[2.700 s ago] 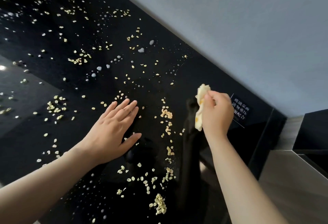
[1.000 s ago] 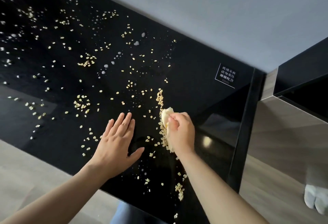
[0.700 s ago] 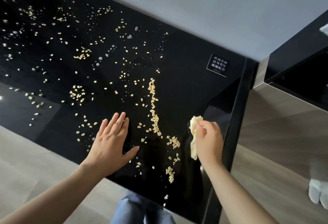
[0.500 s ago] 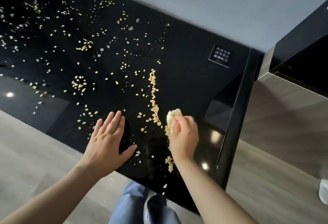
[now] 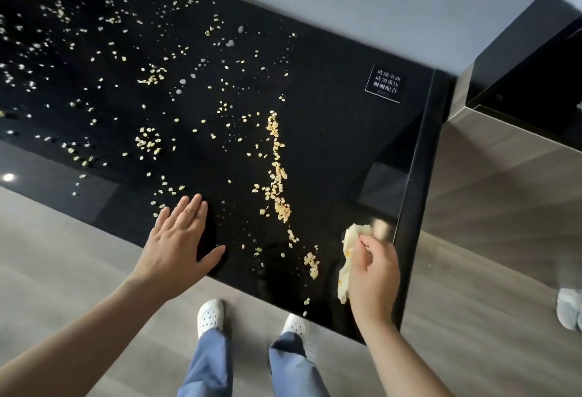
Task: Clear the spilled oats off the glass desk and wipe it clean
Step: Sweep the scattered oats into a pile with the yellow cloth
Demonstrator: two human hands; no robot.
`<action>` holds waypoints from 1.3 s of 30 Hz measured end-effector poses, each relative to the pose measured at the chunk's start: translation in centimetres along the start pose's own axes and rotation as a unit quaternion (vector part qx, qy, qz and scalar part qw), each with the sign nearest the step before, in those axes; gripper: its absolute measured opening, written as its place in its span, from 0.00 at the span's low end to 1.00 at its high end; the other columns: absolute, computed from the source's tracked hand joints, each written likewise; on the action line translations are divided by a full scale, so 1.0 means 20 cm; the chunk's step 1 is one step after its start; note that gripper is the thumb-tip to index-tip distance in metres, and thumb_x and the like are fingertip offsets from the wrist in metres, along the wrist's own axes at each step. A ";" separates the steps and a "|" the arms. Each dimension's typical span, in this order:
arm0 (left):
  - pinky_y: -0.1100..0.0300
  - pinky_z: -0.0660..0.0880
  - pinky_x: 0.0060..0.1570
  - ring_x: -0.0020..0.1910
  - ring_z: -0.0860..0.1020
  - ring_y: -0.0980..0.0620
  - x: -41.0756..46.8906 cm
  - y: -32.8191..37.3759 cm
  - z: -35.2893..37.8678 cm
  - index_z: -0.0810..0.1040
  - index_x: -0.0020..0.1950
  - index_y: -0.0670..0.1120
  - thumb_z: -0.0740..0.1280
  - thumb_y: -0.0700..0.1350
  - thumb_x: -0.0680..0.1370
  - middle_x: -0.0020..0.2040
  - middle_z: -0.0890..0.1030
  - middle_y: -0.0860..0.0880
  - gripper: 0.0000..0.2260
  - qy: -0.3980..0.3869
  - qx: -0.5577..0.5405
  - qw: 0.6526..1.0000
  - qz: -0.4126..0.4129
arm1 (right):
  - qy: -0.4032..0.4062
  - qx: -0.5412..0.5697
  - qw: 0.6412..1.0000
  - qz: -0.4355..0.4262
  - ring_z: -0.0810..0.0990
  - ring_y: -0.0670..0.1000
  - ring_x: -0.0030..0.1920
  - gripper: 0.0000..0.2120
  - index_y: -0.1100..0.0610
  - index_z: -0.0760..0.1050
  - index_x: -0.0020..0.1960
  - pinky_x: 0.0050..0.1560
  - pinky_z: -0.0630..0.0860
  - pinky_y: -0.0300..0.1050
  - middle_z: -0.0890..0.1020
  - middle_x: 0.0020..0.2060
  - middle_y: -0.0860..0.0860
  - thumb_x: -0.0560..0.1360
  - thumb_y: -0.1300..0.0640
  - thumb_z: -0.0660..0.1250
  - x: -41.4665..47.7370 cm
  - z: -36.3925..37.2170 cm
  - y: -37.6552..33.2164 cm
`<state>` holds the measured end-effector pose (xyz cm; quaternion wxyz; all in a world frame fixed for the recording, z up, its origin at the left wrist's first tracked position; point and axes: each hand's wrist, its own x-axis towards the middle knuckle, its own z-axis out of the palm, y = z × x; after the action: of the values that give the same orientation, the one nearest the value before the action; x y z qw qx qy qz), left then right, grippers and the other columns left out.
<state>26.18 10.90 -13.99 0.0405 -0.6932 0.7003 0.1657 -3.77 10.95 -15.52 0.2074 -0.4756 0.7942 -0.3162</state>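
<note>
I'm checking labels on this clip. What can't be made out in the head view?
Head view:
Cloth: mostly hidden inside the right hand.
Glass desk: left end cut by the frame; far oats blurred.
Surface under left hand: palm covers it.
White object on floor: cut by right edge.

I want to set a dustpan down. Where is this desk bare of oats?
Bare glass lies between the oat line and the desk's right edge, from the label down to the right hand gripping the cloth. Left of that line, scattered oats crowd the glass.

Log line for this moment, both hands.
left hand: flat on glass desk | right hand: grips yellow cloth near desk's right edge | oats: ridge mid-desk, scatter beyond
</note>
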 end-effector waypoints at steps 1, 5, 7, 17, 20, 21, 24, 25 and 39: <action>0.49 0.46 0.76 0.78 0.48 0.50 0.00 -0.02 0.00 0.57 0.78 0.43 0.46 0.70 0.71 0.78 0.53 0.48 0.43 0.001 -0.001 1.000 0.006 | 0.015 -0.009 1.000 0.000 0.77 0.52 0.45 0.07 0.61 0.81 0.52 0.42 0.68 0.36 0.77 0.45 0.50 0.75 0.65 0.68 -0.04 0.04 -0.01; 0.48 0.48 0.76 0.78 0.49 0.50 -0.03 -0.08 -0.01 0.58 0.78 0.42 0.48 0.69 0.71 0.78 0.53 0.48 0.42 0.003 -0.002 0.999 0.039 | 0.011 0.001 1.000 -0.003 0.77 0.49 0.45 0.07 0.58 0.80 0.51 0.40 0.65 0.30 0.77 0.46 0.49 0.76 0.62 0.66 -0.12 0.25 -0.19; 0.49 0.48 0.76 0.78 0.49 0.50 -0.05 -0.10 -0.01 0.58 0.77 0.42 0.48 0.69 0.71 0.78 0.54 0.48 0.42 0.003 -0.008 0.999 0.049 | -0.057 -0.015 0.997 -0.046 0.75 0.47 0.45 0.06 0.56 0.80 0.51 0.38 0.62 0.26 0.75 0.45 0.46 0.77 0.60 0.65 -0.10 0.34 -0.30; 0.52 0.43 0.75 0.78 0.47 0.48 -0.06 -0.25 -0.05 0.55 0.78 0.42 0.45 0.68 0.71 0.79 0.52 0.46 0.43 -0.034 -0.001 0.995 0.094 | -0.004 -0.039 0.999 -0.022 0.74 0.47 0.44 0.08 0.61 0.80 0.52 0.41 0.66 0.25 0.75 0.46 0.47 0.77 0.64 0.64 -0.20 0.04 -0.24; 0.48 0.46 0.75 0.78 0.47 0.46 -0.04 -0.31 -0.04 0.55 0.78 0.41 0.50 0.67 0.72 0.79 0.51 0.44 0.41 -0.044 0.026 0.993 0.109 | 0.051 -0.051 0.995 0.062 0.77 0.54 0.45 0.07 0.64 0.80 0.52 0.42 0.67 0.35 0.76 0.45 0.51 0.76 0.65 0.66 -0.41 0.05 -0.10; 0.47 0.49 0.74 0.78 0.48 0.45 -0.04 -0.33 -0.03 0.57 0.77 0.40 0.49 0.67 0.72 0.79 0.52 0.44 0.42 -0.045 0.035 0.991 0.117 | 0.058 -0.052 0.994 0.082 0.78 0.57 0.47 0.07 0.64 0.80 0.52 0.44 0.68 0.40 0.77 0.47 0.54 0.76 0.65 0.66 -0.46 0.07 -0.07; 0.47 0.51 0.74 0.77 0.50 0.45 -0.03 -0.39 -0.02 0.59 0.77 0.40 0.49 0.68 0.72 0.79 0.54 0.44 0.42 -0.055 0.056 0.987 0.142 | 0.091 -0.042 0.989 0.112 0.78 0.58 0.49 0.07 0.62 0.80 0.52 0.46 0.67 0.41 0.78 0.50 0.57 0.76 0.65 0.65 -0.50 0.21 -0.12; 0.48 0.50 0.74 0.77 0.49 0.46 -0.02 -0.41 -0.02 0.59 0.77 0.40 0.49 0.68 0.72 0.79 0.53 0.44 0.42 -0.053 0.056 0.986 0.150 | 0.099 -0.037 0.989 0.103 0.78 0.56 0.48 0.07 0.62 0.80 0.52 0.45 0.66 0.40 0.78 0.50 0.56 0.76 0.64 0.64 -0.51 0.27 -0.17; 0.57 0.44 0.75 0.78 0.45 0.53 0.02 -0.53 -0.05 0.54 0.79 0.45 0.47 0.69 0.71 0.79 0.47 0.52 0.42 -0.050 -0.008 0.977 0.205 | 0.133 0.027 0.985 0.102 0.77 0.50 0.48 0.09 0.59 0.79 0.55 0.48 0.75 0.43 0.77 0.52 0.53 0.77 0.63 0.63 -0.47 0.39 -0.42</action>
<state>36.81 10.46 -14.97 0.0349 -0.5257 0.8235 0.2105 10.73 13.96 -15.01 0.1436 -0.3398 0.8506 -0.3748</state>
